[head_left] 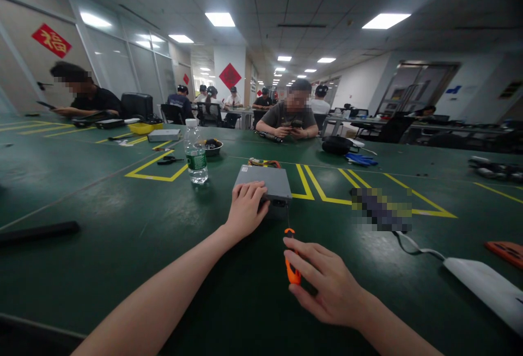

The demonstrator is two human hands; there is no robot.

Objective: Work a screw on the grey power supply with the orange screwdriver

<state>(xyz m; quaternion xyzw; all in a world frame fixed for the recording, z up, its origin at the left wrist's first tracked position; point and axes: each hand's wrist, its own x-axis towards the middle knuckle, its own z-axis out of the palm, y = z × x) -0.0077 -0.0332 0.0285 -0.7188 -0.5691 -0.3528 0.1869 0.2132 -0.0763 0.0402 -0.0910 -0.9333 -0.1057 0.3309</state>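
Note:
A grey metal computer power supply (265, 180) lies on the green tabletop, a bundle of colored wires (263, 163) at its far side. My left hand (248, 206) grips its near left corner, fingers over the top and thumb against the near face. In my right hand (322, 277) is an orange and black screwdriver (292, 271), held between thumb and fingers. Its thin shaft points away from me, and the tip meets the near right corner of the power supply, beside the socket. Whether the tip sits in a screw is too small to tell.
A water bottle (196, 154) stands left of the power supply, with a metal bowl (213, 148) behind it. To the right lie a blurred dark object (379, 210), a white cabled device (484, 288) and blue gloves (362, 160). Across the table sits a person (288, 116).

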